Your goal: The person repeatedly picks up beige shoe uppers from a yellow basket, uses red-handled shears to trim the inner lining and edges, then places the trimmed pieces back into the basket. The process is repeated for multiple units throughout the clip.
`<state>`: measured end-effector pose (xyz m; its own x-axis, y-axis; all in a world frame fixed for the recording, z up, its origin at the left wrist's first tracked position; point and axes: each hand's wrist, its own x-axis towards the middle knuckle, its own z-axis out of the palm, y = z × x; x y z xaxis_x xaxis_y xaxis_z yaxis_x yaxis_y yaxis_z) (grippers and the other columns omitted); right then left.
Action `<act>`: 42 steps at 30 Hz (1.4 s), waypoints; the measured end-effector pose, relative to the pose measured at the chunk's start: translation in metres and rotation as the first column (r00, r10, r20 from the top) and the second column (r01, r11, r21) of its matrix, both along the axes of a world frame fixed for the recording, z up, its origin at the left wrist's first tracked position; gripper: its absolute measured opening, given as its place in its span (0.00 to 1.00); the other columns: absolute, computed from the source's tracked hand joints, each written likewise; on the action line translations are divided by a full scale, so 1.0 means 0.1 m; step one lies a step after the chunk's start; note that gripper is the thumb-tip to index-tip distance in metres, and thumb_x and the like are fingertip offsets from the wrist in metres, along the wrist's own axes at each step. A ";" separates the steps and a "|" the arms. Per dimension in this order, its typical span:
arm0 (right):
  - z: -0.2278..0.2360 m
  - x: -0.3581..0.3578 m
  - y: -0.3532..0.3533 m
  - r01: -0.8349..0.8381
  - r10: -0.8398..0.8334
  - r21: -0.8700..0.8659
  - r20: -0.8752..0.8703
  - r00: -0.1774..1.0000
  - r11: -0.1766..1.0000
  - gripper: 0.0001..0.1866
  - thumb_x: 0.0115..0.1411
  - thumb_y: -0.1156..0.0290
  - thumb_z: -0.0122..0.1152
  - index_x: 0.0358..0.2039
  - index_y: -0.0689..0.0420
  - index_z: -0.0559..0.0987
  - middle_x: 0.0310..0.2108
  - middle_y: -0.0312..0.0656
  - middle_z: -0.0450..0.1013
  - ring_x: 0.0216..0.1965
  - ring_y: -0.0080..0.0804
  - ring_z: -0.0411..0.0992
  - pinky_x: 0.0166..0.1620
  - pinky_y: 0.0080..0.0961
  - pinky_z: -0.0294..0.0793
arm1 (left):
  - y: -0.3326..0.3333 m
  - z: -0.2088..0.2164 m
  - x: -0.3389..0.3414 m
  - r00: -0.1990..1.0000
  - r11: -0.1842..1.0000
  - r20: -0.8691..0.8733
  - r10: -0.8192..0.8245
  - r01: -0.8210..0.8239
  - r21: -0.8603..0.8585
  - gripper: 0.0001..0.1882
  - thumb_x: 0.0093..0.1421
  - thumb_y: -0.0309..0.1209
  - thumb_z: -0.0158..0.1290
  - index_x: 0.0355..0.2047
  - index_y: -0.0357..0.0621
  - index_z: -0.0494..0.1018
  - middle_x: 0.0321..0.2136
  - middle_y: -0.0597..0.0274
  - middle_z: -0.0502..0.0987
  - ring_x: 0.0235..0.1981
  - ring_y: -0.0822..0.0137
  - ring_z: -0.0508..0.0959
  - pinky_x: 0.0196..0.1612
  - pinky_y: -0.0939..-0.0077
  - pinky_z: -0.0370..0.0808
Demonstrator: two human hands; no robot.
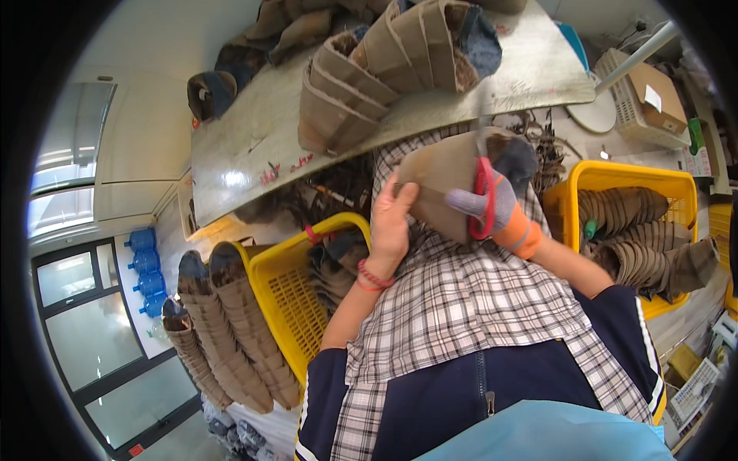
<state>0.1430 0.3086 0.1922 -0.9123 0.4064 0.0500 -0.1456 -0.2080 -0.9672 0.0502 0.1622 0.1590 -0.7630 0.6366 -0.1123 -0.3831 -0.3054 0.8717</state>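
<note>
Above my lap, my left hand is closed on the near left edge of a tan piece that looks like a shoe upper, thumb on top. Its far right end shows a dark, furry-looking lining. My right hand, in a grey and orange glove, grips scissors by their red handles. The blades point away from me and lie against the piece's right side; whether they are open is hard to see. On the table ahead, a nested row of similar uppers curves toward the right.
The metal-topped table stands ahead, its near edge close to my hands. A yellow basket on my left and another yellow basket on my right hold uppers. Long stacks of uppers stand at far left, near blue water bottles.
</note>
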 end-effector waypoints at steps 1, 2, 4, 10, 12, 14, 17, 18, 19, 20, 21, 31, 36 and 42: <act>0.04 -0.01 0.05 0.052 -0.053 0.044 0.037 0.998 0.998 0.20 0.52 0.70 0.65 0.44 0.63 0.72 0.38 0.39 0.74 0.38 0.25 0.71 0.43 0.23 0.71 | 0.11 0.07 -0.03 0.997 0.999 -0.066 -0.049 0.048 -0.020 0.15 0.63 0.31 0.48 0.48 0.37 0.68 0.47 0.61 0.73 0.47 0.72 0.71 0.53 0.78 0.64; 0.05 -0.01 0.11 0.101 -0.107 0.088 0.072 0.992 0.991 0.20 0.52 0.71 0.65 0.45 0.63 0.72 0.39 0.40 0.74 0.39 0.25 0.71 0.44 0.23 0.71 | 0.18 0.12 -0.08 0.987 0.995 -0.131 -0.096 0.090 -0.044 0.14 0.64 0.31 0.47 0.46 0.37 0.69 0.48 0.59 0.72 0.47 0.71 0.71 0.53 0.79 0.64; 0.06 -0.04 0.40 0.224 -0.224 0.188 -0.023 0.974 0.956 0.20 0.52 0.72 0.64 0.45 0.63 0.72 0.39 0.41 0.74 0.40 0.28 0.72 0.44 0.25 0.71 | 0.16 0.02 -0.29 0.849 0.977 -0.528 -0.027 -0.088 -0.193 0.11 0.65 0.31 0.45 0.44 0.38 0.69 0.51 0.56 0.68 0.49 0.70 0.69 0.54 0.78 0.63; 0.04 -0.53 1.53 0.656 -0.617 0.433 -0.250 0.746 0.618 0.18 0.52 0.73 0.63 0.43 0.62 0.72 0.35 0.43 0.75 0.36 0.28 0.74 0.39 0.24 0.73 | -0.53 -0.64 -1.05 0.675 0.678 -0.118 0.728 -0.735 -0.022 0.12 0.61 0.34 0.52 0.39 0.38 0.68 0.35 0.62 0.72 0.36 0.71 0.72 0.41 0.76 0.70; 0.04 -0.87 1.57 0.578 -0.630 0.613 -0.162 0.759 0.538 0.18 0.50 0.71 0.65 0.41 0.61 0.72 0.32 0.41 0.75 0.32 0.28 0.73 0.38 0.24 0.72 | -0.51 -0.67 -1.27 0.846 0.838 -0.031 0.533 -0.522 0.159 0.16 0.60 0.34 0.54 0.44 0.37 0.69 0.40 0.61 0.74 0.39 0.68 0.73 0.44 0.71 0.71; -0.09 -1.19 1.59 0.431 -0.476 0.704 -0.150 0.867 0.564 0.19 0.49 0.71 0.68 0.40 0.61 0.74 0.32 0.38 0.74 0.31 0.27 0.71 0.38 0.24 0.71 | -0.35 -0.64 -1.46 0.888 0.861 -0.004 0.460 -0.445 0.245 0.21 0.57 0.34 0.56 0.49 0.37 0.68 0.45 0.59 0.73 0.45 0.65 0.72 0.48 0.68 0.69; -0.08 -1.36 1.56 0.087 -0.055 0.197 -0.162 0.985 0.977 0.22 0.48 0.75 0.67 0.45 0.63 0.73 0.38 0.38 0.74 0.38 0.26 0.71 0.44 0.25 0.72 | -0.29 -0.49 -1.73 0.935 0.901 0.032 0.352 -0.348 0.259 0.25 0.55 0.34 0.58 0.51 0.37 0.67 0.49 0.58 0.72 0.50 0.62 0.70 0.53 0.66 0.67; -0.05 -1.32 1.60 -0.024 0.036 0.077 -0.146 0.989 0.997 0.23 0.48 0.76 0.67 0.46 0.64 0.72 0.40 0.38 0.74 0.41 0.26 0.71 0.46 0.26 0.72 | -0.31 -0.42 -1.84 0.948 0.916 0.047 0.316 -0.317 0.246 0.26 0.54 0.33 0.59 0.52 0.37 0.67 0.49 0.58 0.72 0.52 0.61 0.70 0.54 0.65 0.66; -0.12 -1.37 1.66 -0.017 0.029 0.093 -0.129 0.991 0.996 0.25 0.48 0.79 0.65 0.48 0.65 0.70 0.42 0.41 0.74 0.44 0.28 0.71 0.49 0.26 0.71 | -0.38 -0.38 -2.00 0.983 0.943 0.012 0.185 -0.181 0.279 0.27 0.53 0.32 0.60 0.52 0.38 0.67 0.49 0.58 0.72 0.51 0.61 0.70 0.54 0.64 0.66; -0.10 -1.38 1.65 -0.060 0.070 0.073 -0.143 0.987 0.995 0.25 0.48 0.79 0.64 0.49 0.65 0.70 0.42 0.41 0.73 0.44 0.28 0.71 0.49 0.27 0.71 | -0.46 -0.34 -2.14 0.990 0.966 -0.036 0.140 -0.128 0.222 0.27 0.53 0.32 0.60 0.52 0.38 0.67 0.49 0.58 0.72 0.50 0.61 0.71 0.54 0.64 0.67; -0.08 -1.39 1.63 -0.104 0.111 0.054 -0.157 0.981 0.993 0.25 0.49 0.79 0.63 0.49 0.65 0.69 0.42 0.41 0.73 0.44 0.28 0.71 0.49 0.27 0.71 | -0.54 -0.29 -2.27 0.993 0.984 -0.081 0.091 -0.077 0.162 0.27 0.53 0.32 0.59 0.52 0.38 0.67 0.49 0.58 0.72 0.50 0.61 0.71 0.53 0.64 0.67; 0.33 -1.01 1.63 -0.129 0.160 0.156 -0.205 0.966 0.979 0.22 0.48 0.80 0.59 0.46 0.63 0.70 0.39 0.40 0.74 0.40 0.28 0.73 0.42 0.23 0.76 | -0.24 0.66 -2.33 0.978 0.989 -0.166 -0.130 0.116 -0.091 0.25 0.47 0.30 0.57 0.47 0.34 0.70 0.42 0.53 0.76 0.39 0.61 0.78 0.42 0.68 0.76; 0.64 -1.08 1.55 -0.186 0.201 0.079 -0.284 0.938 0.979 0.25 0.47 0.77 0.60 0.49 0.63 0.70 0.39 0.40 0.74 0.41 0.29 0.72 0.44 0.24 0.73 | -0.19 0.64 -2.00 0.982 0.964 -0.124 -0.145 0.168 0.207 0.29 0.42 0.31 0.61 0.46 0.34 0.71 0.41 0.54 0.76 0.41 0.60 0.77 0.46 0.68 0.74; -0.65 -1.60 1.90 0.637 -0.353 0.589 -0.534 0.768 0.497 0.15 0.64 0.63 0.45 0.41 0.60 0.75 0.41 0.42 0.71 0.31 0.31 0.71 0.33 0.27 0.69 | -0.16 0.12 -2.11 0.984 0.968 -0.096 -0.148 0.164 0.192 0.34 0.40 0.33 0.63 0.49 0.36 0.69 0.44 0.55 0.75 0.44 0.58 0.75 0.48 0.64 0.74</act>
